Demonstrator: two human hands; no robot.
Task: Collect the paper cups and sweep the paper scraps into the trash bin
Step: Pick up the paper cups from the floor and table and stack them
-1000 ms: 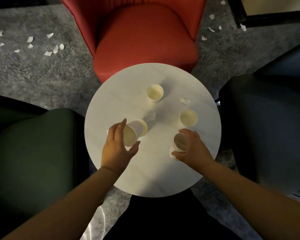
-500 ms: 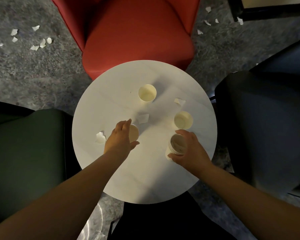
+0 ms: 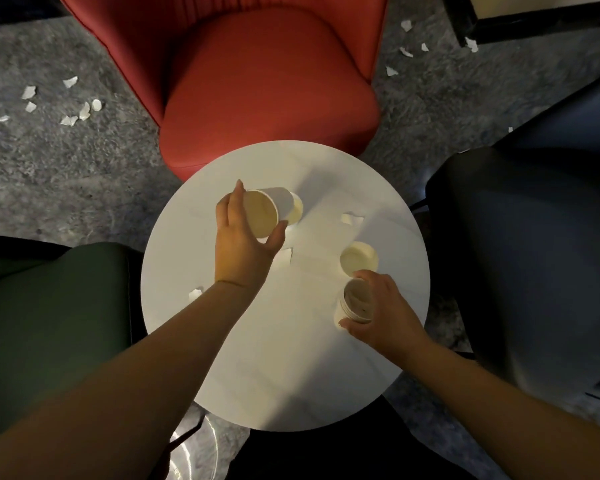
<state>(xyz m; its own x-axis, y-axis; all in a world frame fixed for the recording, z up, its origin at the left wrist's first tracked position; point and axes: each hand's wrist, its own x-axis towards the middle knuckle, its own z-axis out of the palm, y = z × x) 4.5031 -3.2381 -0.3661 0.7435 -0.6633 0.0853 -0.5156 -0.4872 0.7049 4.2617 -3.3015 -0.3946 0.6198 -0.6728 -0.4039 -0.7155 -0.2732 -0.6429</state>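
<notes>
No readable text, label or number anywhere.

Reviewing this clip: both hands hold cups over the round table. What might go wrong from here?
1. The left hand holds a tilted cup just above the far cup; nesting them one-handed might tip the far cup over.
2. The right hand grips a cup stack close beside the standing cup; a careless move could knock it.
3. Arm sweeps might brush table scraps onto the floor.
</notes>
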